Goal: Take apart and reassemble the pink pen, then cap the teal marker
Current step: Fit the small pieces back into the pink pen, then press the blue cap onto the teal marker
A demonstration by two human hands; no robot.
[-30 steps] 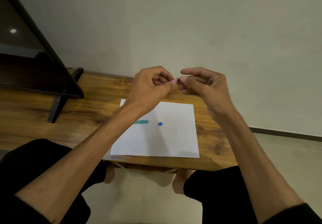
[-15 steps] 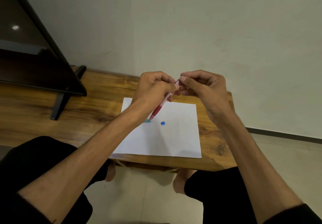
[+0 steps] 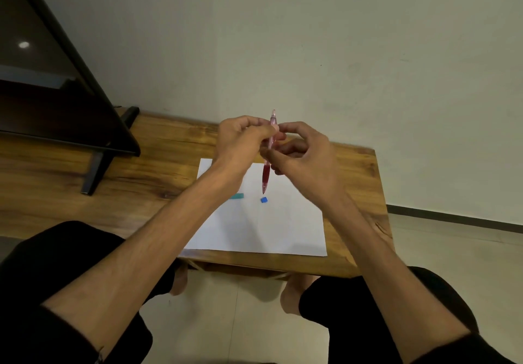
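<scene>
- We see the pink pen (image 3: 268, 154) held nearly upright at the frame's centre, its tip pointing down above the white paper (image 3: 263, 230).
- Our left hand (image 3: 240, 143) pinches its upper barrel with curled fingers.
- Our right hand (image 3: 304, 151) curls round it from the right.
- The teal marker (image 3: 237, 196), partly hidden by the left forearm, and a small blue cap (image 3: 263, 199) lie on the paper, below the pen.

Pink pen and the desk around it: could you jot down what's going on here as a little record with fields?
pen: pink pen, near upright, tip down above the paper
left hand: left hand grips the pen's upper part
right hand: right hand pinches the pen's middle
paper: white sheet on the wooden table
on paper: teal marker, partly hidden by the left arm; small blue cap
</scene>
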